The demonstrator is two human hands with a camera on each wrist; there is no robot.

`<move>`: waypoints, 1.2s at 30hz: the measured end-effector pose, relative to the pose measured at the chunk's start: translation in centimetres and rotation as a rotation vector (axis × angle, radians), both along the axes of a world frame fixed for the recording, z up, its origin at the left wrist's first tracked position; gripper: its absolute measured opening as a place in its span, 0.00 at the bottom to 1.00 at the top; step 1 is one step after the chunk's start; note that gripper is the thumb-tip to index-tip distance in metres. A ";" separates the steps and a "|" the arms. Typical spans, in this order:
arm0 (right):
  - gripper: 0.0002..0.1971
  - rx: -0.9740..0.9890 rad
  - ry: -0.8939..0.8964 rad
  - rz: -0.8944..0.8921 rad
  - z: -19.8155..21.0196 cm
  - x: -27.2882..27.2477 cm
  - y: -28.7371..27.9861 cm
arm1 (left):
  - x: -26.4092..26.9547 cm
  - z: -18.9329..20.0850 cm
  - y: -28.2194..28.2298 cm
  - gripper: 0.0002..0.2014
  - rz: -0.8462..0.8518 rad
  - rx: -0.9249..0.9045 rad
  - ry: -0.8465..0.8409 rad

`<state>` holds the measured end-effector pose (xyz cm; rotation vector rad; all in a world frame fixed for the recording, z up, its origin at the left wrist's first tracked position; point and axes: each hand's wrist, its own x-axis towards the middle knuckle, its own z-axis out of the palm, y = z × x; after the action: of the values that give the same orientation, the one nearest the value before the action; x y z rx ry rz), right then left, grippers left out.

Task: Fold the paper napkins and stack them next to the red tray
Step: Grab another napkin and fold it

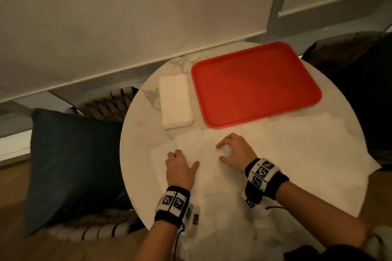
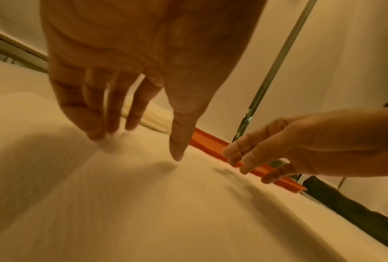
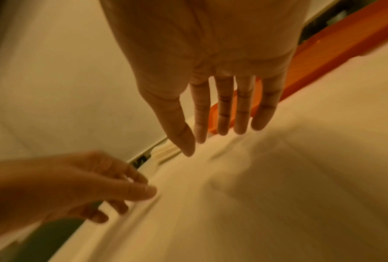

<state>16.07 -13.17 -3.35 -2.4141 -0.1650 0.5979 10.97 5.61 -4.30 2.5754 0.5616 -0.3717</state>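
Note:
Several unfolded white paper napkins (image 1: 286, 154) lie spread and overlapping over the front half of the round marble table (image 1: 144, 133). My left hand (image 1: 182, 159) reaches down with straight fingers, its fingertips (image 2: 99, 134) touching a napkin (image 2: 143, 203) near its left part. My right hand (image 1: 220, 152) hovers just above the napkins (image 3: 278, 177) with loosely spread fingers (image 3: 224, 113) and holds nothing. A stack of folded napkins (image 1: 176, 101) lies against the left side of the empty red tray (image 1: 254, 85), whose rim (image 2: 208, 141) shows behind both hands.
A woven chair with a dark blue cushion (image 1: 74, 165) stands left of the table. A dark chair (image 1: 360, 91) sits at the right. A white wall with a metal strip (image 1: 275, 2) runs close behind the tray. One napkin corner (image 1: 373, 167) overhangs the right table edge.

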 end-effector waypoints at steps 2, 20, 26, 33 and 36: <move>0.23 -0.141 -0.012 0.062 -0.4 -1.4 -0.4 | -0.5 -0.1 -0.8 0.38 0.020 0.074 0.028; 0.30 0.345 -0.022 -0.197 -1.2 -1.3 -2.9 | -2.2 6.2 -0.6 0.09 0.306 -0.917 -0.251; 0.31 0.904 0.523 -0.410 1.5 -0.4 -0.7 | -2.6 9.8 1.6 0.12 0.400 -1.172 -0.261; 0.17 0.918 0.430 -0.330 3.6 0.5 1.8 | -2.6 10.0 4.9 0.11 0.374 -0.856 -0.384; 0.18 0.900 0.312 -0.279 4.7 1.3 2.2 | -2.7 10.2 5.2 0.09 0.229 -0.660 -0.430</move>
<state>17.40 -10.92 1.40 -1.4251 0.0383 0.5919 8.29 10.77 5.89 1.8517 0.4673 0.0769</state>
